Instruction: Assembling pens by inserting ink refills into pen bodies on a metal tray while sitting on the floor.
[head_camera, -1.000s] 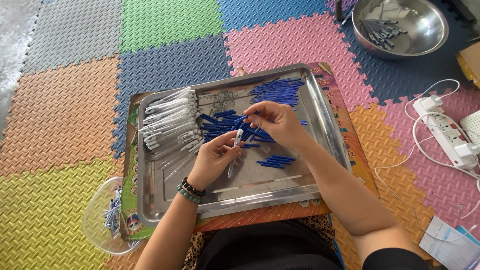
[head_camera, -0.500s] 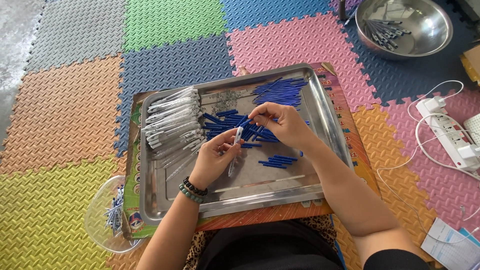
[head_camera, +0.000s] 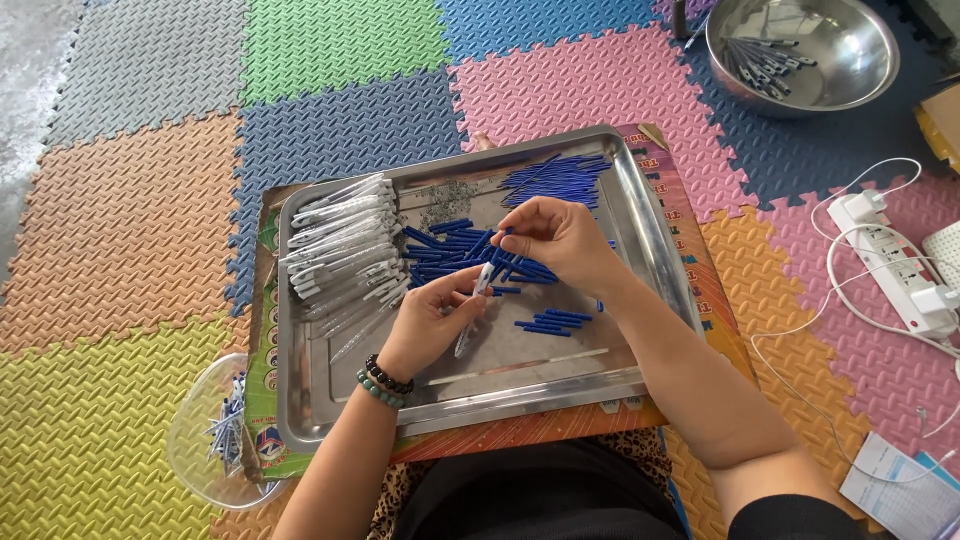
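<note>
- Left hand (head_camera: 432, 318) pinched shut around clear pen barrel (head_camera: 472, 312), held tilted over steel tray (head_camera: 640, 215).
- Right hand (head_camera: 556, 236) closed on small blue part (head_camera: 503, 250) at barrel tip.
- Judged light, stiff, slick plastic; best gripped mid-barrel.

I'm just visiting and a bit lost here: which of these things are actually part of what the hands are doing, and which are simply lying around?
In use:
- left hand holding a clear pen barrel
- right hand over the blue pieces
- clear barrels stacked at the tray's left
- steel tray

Lying about:
- steel bowl with dark parts
- power strip and white cables
- clear plastic dish
- foam floor mats
</note>
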